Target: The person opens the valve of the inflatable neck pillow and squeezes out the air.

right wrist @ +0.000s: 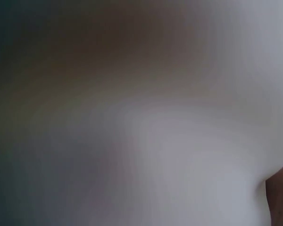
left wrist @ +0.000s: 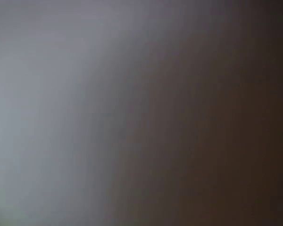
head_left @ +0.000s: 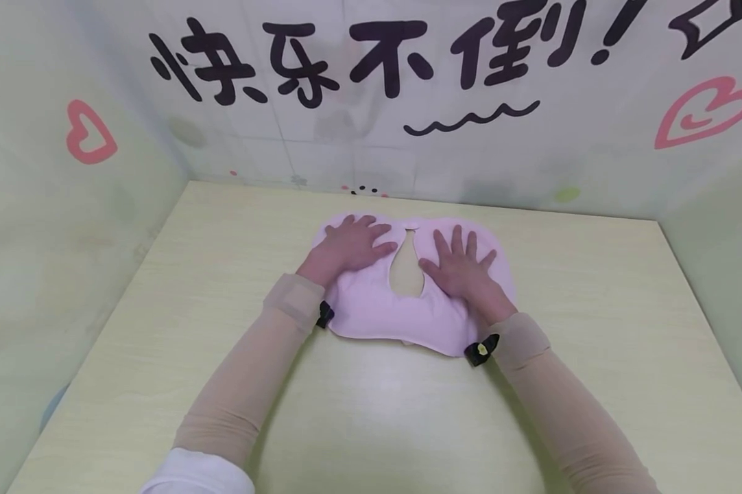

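Note:
A pink pillow [head_left: 396, 319] lies flat on the table, with a teardrop-shaped gap in its middle that narrows to a slit at the far edge. My left hand [head_left: 355, 245] rests on its left lobe, fingers spread and pointing away to the right. On the right lobe lies my right hand [head_left: 463, 269], its fingers fanned out and the thumb near the gap. Both palms face down. Both wrist views are too blurred to make out the hands; a pale surface fills much of the right one.
The pale wooden table [head_left: 383, 418] reaches back to a printed wall [head_left: 358, 147] with dark lettering and hearts. Side panels [head_left: 68, 226] stand to the left and right. A small black wrist device [head_left: 482, 350] sits beside the right wrist, close to the pillow's near edge.

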`<action>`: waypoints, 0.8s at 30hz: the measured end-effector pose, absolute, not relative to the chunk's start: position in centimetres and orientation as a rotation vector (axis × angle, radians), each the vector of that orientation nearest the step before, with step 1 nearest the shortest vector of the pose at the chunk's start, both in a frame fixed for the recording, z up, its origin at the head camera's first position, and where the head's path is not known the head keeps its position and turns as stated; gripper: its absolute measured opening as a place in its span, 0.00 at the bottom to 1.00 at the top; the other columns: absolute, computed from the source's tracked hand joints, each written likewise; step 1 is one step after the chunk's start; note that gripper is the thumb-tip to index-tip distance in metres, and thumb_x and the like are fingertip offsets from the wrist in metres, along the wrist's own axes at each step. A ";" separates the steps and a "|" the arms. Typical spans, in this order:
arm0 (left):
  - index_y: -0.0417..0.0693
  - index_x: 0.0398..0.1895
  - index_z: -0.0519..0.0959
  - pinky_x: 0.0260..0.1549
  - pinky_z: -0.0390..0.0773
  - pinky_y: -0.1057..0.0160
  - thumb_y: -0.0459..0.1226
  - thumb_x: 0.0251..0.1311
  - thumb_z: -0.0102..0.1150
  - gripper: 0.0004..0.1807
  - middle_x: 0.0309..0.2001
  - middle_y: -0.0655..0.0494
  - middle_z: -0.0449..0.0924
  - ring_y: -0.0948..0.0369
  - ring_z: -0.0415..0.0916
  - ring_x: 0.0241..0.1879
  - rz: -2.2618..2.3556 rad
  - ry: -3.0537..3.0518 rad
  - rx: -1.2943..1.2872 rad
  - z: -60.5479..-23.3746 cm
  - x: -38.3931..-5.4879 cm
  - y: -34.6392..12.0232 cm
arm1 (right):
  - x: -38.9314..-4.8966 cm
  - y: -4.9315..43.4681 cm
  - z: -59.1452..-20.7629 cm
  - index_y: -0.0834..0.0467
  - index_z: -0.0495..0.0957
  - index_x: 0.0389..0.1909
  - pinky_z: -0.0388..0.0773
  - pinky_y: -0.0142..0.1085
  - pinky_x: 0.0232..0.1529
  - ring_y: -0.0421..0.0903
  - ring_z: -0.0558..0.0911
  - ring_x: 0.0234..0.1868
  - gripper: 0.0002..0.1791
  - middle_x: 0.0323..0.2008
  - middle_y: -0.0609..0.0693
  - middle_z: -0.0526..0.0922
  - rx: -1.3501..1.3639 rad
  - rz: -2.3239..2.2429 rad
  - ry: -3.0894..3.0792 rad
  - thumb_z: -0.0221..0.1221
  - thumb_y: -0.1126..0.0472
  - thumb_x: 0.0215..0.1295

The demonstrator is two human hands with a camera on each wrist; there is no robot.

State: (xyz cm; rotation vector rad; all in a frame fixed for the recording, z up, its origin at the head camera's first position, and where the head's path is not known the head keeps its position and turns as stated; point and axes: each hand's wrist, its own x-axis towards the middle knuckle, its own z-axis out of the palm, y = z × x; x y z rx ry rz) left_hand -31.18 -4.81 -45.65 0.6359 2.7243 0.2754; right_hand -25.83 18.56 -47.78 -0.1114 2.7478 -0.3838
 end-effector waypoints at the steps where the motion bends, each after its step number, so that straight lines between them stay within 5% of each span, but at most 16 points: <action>1: 0.63 0.81 0.61 0.63 0.51 0.22 0.66 0.75 0.35 0.37 0.80 0.49 0.53 0.36 0.45 0.78 0.277 2.724 0.637 -45.6 -31.2 -4.8 | -25.9 18.6 -47.8 0.54 0.35 0.84 0.25 0.79 0.63 0.69 0.23 0.77 0.44 0.80 0.66 0.25 -0.113 -0.381 2.749 0.36 0.34 0.79; 13: 0.61 0.83 0.53 0.67 0.46 0.25 0.64 0.77 0.32 0.38 0.82 0.49 0.48 0.39 0.41 0.79 0.301 2.799 0.697 -44.7 -30.7 -5.3 | -25.4 18.7 -47.3 0.58 0.36 0.83 0.27 0.77 0.65 0.68 0.27 0.78 0.46 0.80 0.67 0.25 -0.125 -0.403 2.840 0.38 0.35 0.79; 24: 0.61 0.83 0.56 0.68 0.45 0.25 0.62 0.77 0.37 0.36 0.83 0.51 0.46 0.41 0.37 0.80 0.258 2.986 0.940 -39.9 -25.9 -6.3 | -22.3 18.3 -43.7 0.56 0.35 0.83 0.29 0.75 0.68 0.65 0.29 0.80 0.47 0.81 0.64 0.28 -0.283 -0.428 3.026 0.44 0.36 0.79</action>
